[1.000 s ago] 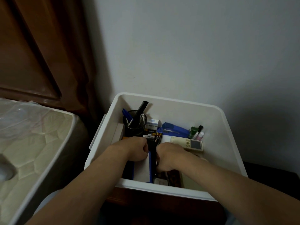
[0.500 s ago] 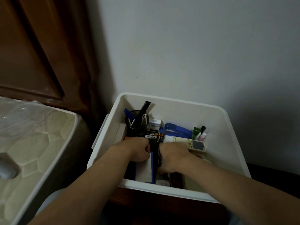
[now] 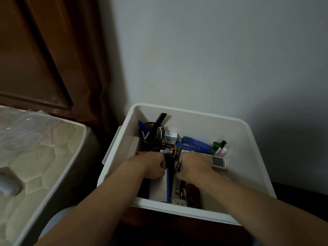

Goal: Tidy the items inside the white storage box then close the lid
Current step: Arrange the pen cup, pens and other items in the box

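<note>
The white storage box (image 3: 195, 209) stands open against the wall, and both my hands are inside it. My left hand (image 3: 152, 166) has its fingers curled at the top edge of an upright blue-edged white box (image 3: 159, 188). My right hand (image 3: 193, 166) is curled beside it and pinches a black-and-gold battery (image 3: 178, 166). Behind the hands are a pack of batteries (image 3: 168, 150), a black mesh pen holder (image 3: 150, 137), a blue stapler (image 3: 193, 145) and a pale remote control (image 3: 217, 161). No lid is in view.
A green tube (image 3: 215, 147) and small bottles lean at the back right of the box. A mattress (image 3: 35, 157) lies close on the left, with a brown wooden headboard (image 3: 35, 59) behind it. The box rests on a dark wooden surface (image 3: 159, 221).
Both hands stay at nearly the same spot in the middle of the box. The view has drifted slightly.
</note>
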Action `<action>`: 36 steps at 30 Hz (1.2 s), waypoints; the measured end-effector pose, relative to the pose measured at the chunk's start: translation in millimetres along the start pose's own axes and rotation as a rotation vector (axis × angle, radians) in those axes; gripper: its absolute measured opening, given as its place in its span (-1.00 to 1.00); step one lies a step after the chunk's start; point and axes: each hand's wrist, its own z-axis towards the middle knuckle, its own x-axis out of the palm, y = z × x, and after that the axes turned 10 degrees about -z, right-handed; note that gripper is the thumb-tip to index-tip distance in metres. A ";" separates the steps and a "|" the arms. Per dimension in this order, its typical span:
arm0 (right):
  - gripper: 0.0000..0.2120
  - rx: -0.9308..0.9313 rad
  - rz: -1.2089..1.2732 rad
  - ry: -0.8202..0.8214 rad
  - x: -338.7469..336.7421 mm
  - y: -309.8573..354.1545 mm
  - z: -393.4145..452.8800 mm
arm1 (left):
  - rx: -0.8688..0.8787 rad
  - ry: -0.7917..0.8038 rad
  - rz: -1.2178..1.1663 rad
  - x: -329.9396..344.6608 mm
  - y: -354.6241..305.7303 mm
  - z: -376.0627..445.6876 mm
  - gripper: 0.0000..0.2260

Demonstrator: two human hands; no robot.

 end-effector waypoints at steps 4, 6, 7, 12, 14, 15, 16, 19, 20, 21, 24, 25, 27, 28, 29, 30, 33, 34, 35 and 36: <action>-0.76 0.034 0.012 -0.063 3.7 -7.3 6.9 | 0.006 0.006 0.007 -0.2 0.0 -1.0 -0.92; -0.83 0.031 -0.001 -0.104 4.9 -10.6 10.6 | 0.007 0.003 0.011 -0.4 -0.3 -1.2 -0.92; -0.84 0.029 -0.009 -0.125 5.7 -11.5 12.0 | 0.007 0.003 0.013 -0.3 -0.5 -1.5 -0.92; -0.81 0.036 -0.001 -0.157 9.3 -14.7 18.2 | 0.008 0.008 0.010 -1.1 -0.5 -2.1 -0.89; -0.79 0.053 0.014 -0.144 10.6 -17.3 20.3 | 0.005 0.007 0.011 -1.3 -1.0 -2.0 -0.85; -0.77 0.060 0.017 -0.132 11.0 -18.6 20.2 | 0.005 0.007 0.015 -1.1 -1.2 -1.9 -0.85; -0.76 0.064 0.022 -0.117 10.8 -19.7 20.1 | 0.006 0.007 0.018 -0.9 -1.2 -1.8 -0.85; -0.70 0.065 0.061 -0.078 2.2 -22.4 17.5 | 0.009 0.004 0.023 -0.5 -0.9 -1.6 -0.90; -0.70 0.059 0.083 -0.060 -4.3 -22.8 15.5 | 0.007 0.003 0.023 -0.7 -0.7 -1.6 -0.91; -0.71 0.036 0.104 -0.028 -11.2 -23.0 12.8 | 0.005 0.002 0.025 -0.9 -0.7 -1.4 -0.91; -0.66 -0.131 0.092 0.161 -28.0 -19.2 -2.9 | 0.001 0.000 0.030 -1.1 -1.2 -0.6 -0.90; -0.65 -0.179 0.044 0.214 -30.4 -15.3 -9.1 | 0.002 0.001 0.028 -1.0 -1.0 -0.7 -0.91; -0.70 -0.239 -0.095 0.238 -30.2 -5.6 -18.1 | 0.006 0.002 0.025 -0.7 -1.1 -1.1 -0.90; -0.69 -0.255 -0.151 0.235 -29.1 -0.9 -19.9 | 0.008 0.001 0.022 -0.8 -1.1 -1.1 -0.90; -0.65 -0.264 -0.192 0.235 -27.6 3.7 -20.8 | 0.010 -0.001 0.021 -0.8 -1.3 -1.2 -0.91; -0.64 -0.271 -0.236 0.243 -25.9 8.3 -21.4 | 0.011 0.000 0.023 -1.1 -1.4 -1.6 -0.91; -0.47 -0.299 -0.352 0.239 -20.7 20.5 -21.9 | 0.004 0.011 0.016 -1.7 -1.4 -2.5 -0.87; -0.49 -0.299 -0.369 0.216 -18.4 23.2 -22.0 | 0.001 0.012 0.010 -1.7 -1.4 -2.7 -0.86; -0.53 -0.290 -0.377 0.194 -16.8 24.7 -22.7 | -0.001 0.009 0.007 -1.6 -1.5 -2.6 -0.87; -0.56 -0.274 -0.366 0.185 -15.8 24.8 -22.9 | -0.003 0.007 0.008 -1.5 -1.6 -2.7 -0.88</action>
